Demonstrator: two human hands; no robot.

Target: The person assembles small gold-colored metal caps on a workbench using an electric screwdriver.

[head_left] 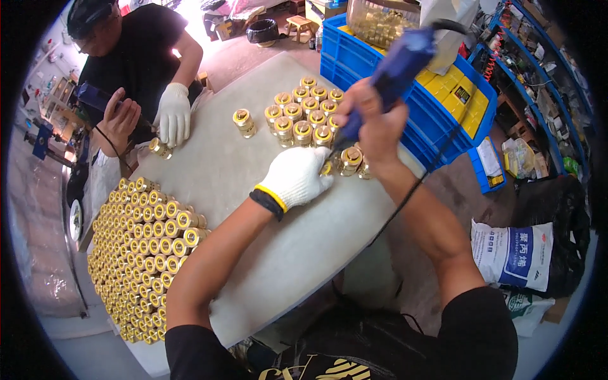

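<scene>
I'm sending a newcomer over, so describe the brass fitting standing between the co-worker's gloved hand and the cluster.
On the pale worktop, find the cluster of yellow-topped fittings beyond the wearer's gloved left hand. Just left of it is the brass fitting. It stands alone, touching no other fitting, while its neighbours crowd together.

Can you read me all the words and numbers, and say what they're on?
I won't copy words, but there's printing here:
Sack: big clear characters, small ones blurred.
Green-printed bag: partly hidden.
Black shirt: gold letters, cut off.
Black label in crate: too small.
Blue tool, brass fittings: none readable.
</scene>
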